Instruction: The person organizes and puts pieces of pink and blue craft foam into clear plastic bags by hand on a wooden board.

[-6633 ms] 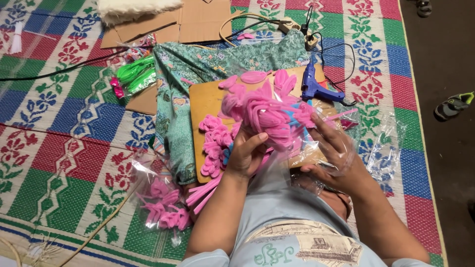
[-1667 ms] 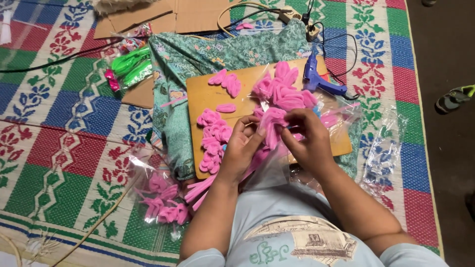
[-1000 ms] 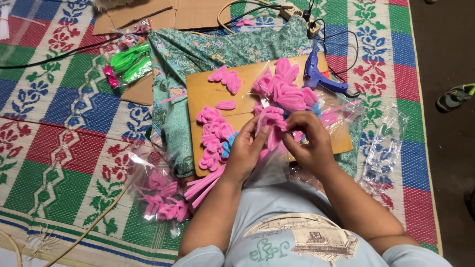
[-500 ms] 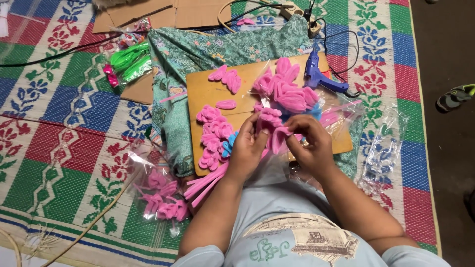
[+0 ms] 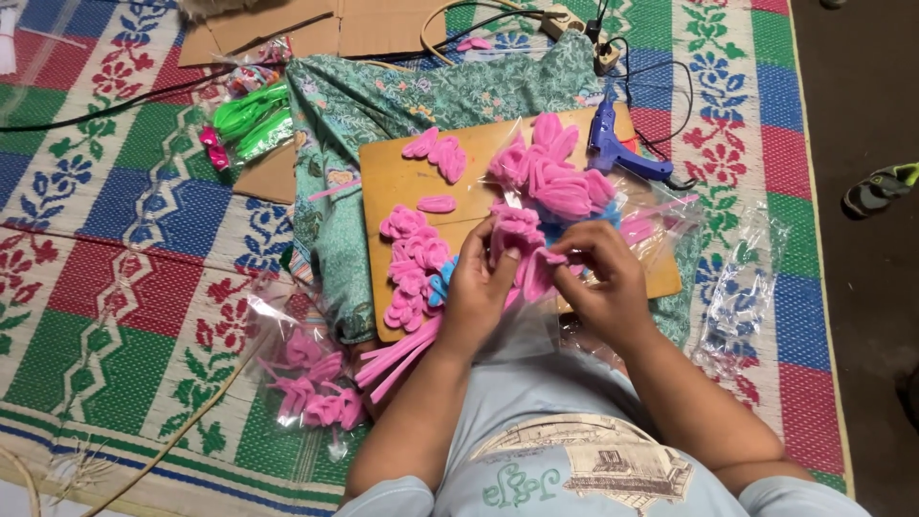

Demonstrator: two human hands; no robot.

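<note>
From my remote seat I watched both hands meet over the near edge of the wooden board (image 5: 388,187). The left hand (image 5: 476,292) was curled around a small pink bent-stem piece (image 5: 517,230), thumb and fingers pinching it, while the right hand (image 5: 601,278) pinched the same piece from the other side, fingertips closed on its loops. I judged the piece to be very light, soft and fuzzy, with a wire core that would bend and keep a shape, so a firm pinch close to the bend seemed the place to hold it; squeezing the loops looked likely to flatten them. Around it the board was crowded: a row of finished pink loops (image 5: 414,268) lay just left of the left hand, a heap of pink petals (image 5: 555,177) sat beyond the fingers, and a blue glue gun (image 5: 613,148) lay at the far right corner with its cord trailing. Straight pink stems (image 5: 397,354) stuck out from under the left wrist. Crinkly clear bags (image 5: 742,287) lay to the right, and another bag of pink pieces (image 5: 306,383) to the left, so open room was mostly on the woven mat (image 5: 115,249) at far left.
</note>
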